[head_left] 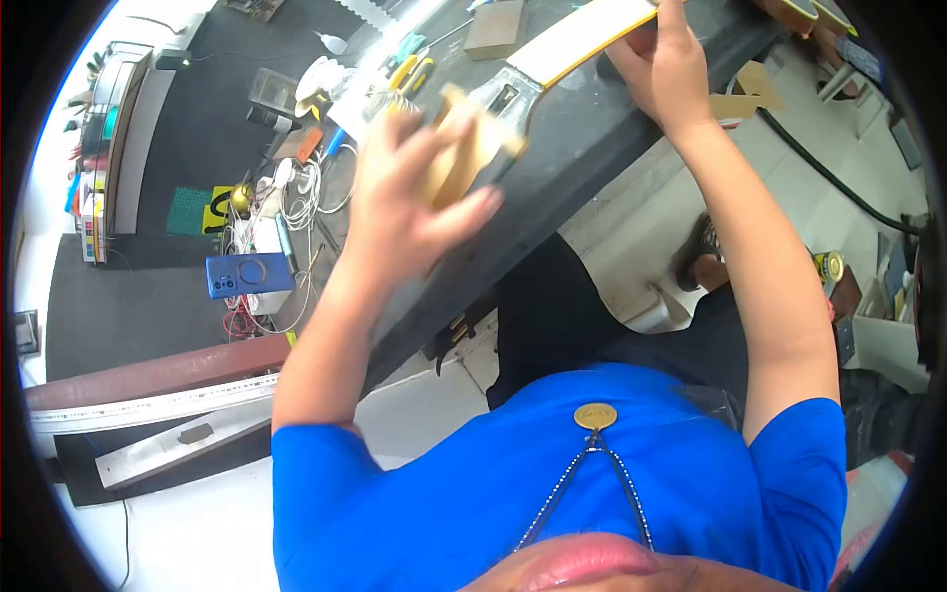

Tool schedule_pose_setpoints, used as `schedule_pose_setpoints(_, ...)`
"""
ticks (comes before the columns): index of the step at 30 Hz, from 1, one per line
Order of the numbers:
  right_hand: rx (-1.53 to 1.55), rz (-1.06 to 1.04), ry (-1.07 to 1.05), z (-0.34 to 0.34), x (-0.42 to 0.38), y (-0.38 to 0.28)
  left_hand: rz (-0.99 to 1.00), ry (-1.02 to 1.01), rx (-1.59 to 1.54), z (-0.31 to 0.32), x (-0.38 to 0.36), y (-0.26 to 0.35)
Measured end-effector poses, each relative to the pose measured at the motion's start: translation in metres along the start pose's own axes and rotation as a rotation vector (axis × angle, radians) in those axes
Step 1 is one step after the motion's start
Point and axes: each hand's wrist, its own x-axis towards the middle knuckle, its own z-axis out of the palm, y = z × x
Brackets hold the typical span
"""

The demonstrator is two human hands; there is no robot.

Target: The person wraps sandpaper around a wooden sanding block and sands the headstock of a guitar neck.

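A long neck-like piece [589, 37], pale on top with a yellow edge, runs over the dark bench to the upper right. It looks like a guitar neck; its near end has a dark slot. My right hand [669, 74] is closed around its far part, by the upper frame edge. Over the near end is my left hand [400, 192], blurred by motion. A tan wooden block [462, 163], equally blurred, sits between its fingers and thumb. The block's underside and its contact with the neck are hidden.
On the bench [173, 89] lie a blue phone [247, 275], tangled white cables [308, 187], yellow-handled pliers [409, 74] and a brown block [495, 28]. A steel ruler [158, 406] lies lower left. A guitar body [792, 10] shows upper right, and a black hose [838, 173] crosses the floor.
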Motion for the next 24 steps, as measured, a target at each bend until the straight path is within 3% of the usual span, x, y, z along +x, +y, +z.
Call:
schedule_pose_setpoints(3,0.011,0.033,-0.025,-0.005,-0.001,-0.003,-0.011,-0.013,-0.061,0.009,0.030,0.006)
schedule_pose_setpoints(8,-0.002,-0.030,0.046,-0.001,0.003,0.004,-0.089,-0.060,-0.080,-0.026,-0.074,-0.013)
schedule_pose_setpoints(15,0.016,0.021,0.013,-0.003,0.000,-0.002,0.018,0.005,-0.025,0.011,0.034,0.012)
schedule_pose_setpoints(17,0.030,0.022,0.010,-0.004,-0.003,-0.001,0.018,-0.008,-0.002,0.008,0.024,0.010)
schedule_pose_setpoints(20,0.030,-0.026,0.043,0.000,0.000,0.001,-0.006,-0.065,0.060,-0.022,-0.054,-0.013)
schedule_pose_setpoints(24,-0.008,-0.039,0.063,0.004,-0.005,-0.002,0.021,-0.014,-0.031,-0.011,-0.035,-0.011)
